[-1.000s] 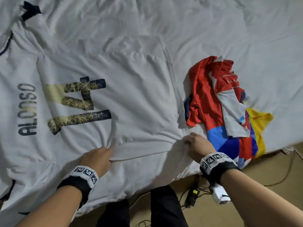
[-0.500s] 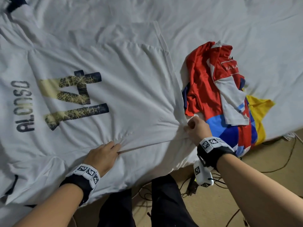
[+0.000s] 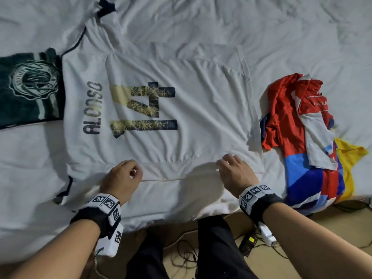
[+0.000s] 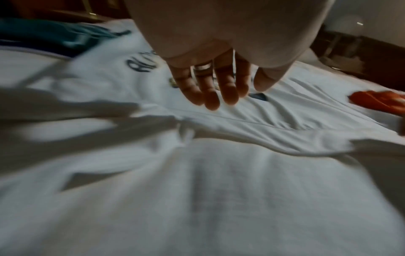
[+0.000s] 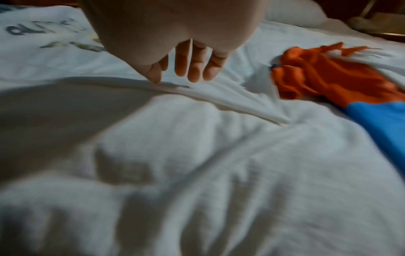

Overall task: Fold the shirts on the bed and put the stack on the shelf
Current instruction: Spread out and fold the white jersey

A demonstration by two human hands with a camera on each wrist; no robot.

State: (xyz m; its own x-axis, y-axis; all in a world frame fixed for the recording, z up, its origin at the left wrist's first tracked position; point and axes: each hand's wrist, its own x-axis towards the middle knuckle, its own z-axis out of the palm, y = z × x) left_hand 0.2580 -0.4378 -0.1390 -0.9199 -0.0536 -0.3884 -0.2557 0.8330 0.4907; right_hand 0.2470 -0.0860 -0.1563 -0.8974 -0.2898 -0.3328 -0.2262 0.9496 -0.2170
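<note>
A white shirt (image 3: 191, 109) printed ALONSO 14 lies spread flat on the bed, back side up, with its near side folded in along a straight edge. My left hand (image 3: 128, 174) hovers over that edge with loosely bent fingers and holds nothing; the left wrist view shows the left hand (image 4: 210, 90) relaxed above the white shirt (image 4: 252, 114). My right hand (image 3: 231, 168) is open at the same edge further right. In the right wrist view the right hand (image 5: 188, 69) points its fingers down at the white shirt (image 5: 208, 93), thumb tip at the cloth.
A crumpled pile of red, blue and yellow shirts (image 3: 302, 137) lies right of the white shirt, near the bed's edge. A folded dark green shirt (image 3: 30, 87) lies at the left. The white bedsheet (image 3: 261, 23) stretches beyond. Cables and a charger (image 3: 251, 240) lie on the floor by my legs.
Both hands pinched the white shirt's near side before; now they have let go and lifted slightly. The shirt lies flatter with the side folded in. The green shirt has come into view.
</note>
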